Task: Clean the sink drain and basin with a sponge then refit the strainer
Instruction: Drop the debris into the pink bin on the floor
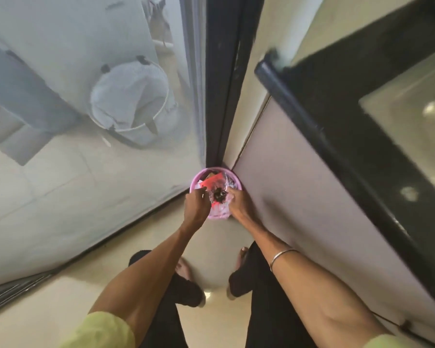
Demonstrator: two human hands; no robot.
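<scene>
Both hands over a small pink bin [212, 216] on the floor, centre of frame, wedged in the corner between a glass sliding door [86, 121] on the left and a cabinet panel [299, 184] on the right. The right hand [237, 203] looks curled round something small with dark gunk on it at the bin mouth, most likely the strainer [219, 195] (blurred and tiny, can't confirm). The left hand [196, 204] has its fingers bent toward the same spot, seemingly picking or scraping debris off; whether it actually pinches anything I can't tell. Bin holds red paper and clear plastic wrap. The sink [412, 121] sits at right edge of frame, set in a dark countertop [337, 109], well apart from the hands; no sponge visible. Judgement: the strainer is being emptied, so scrubbing and refit are not yet done. Handling guess: a strainer is light, rigid, probably wet and slimy, so it slips easily; best held by the rim with thumb and fingers, not by the greasy mesh centre, and kept over the bin while knocking debris out.
</scene>
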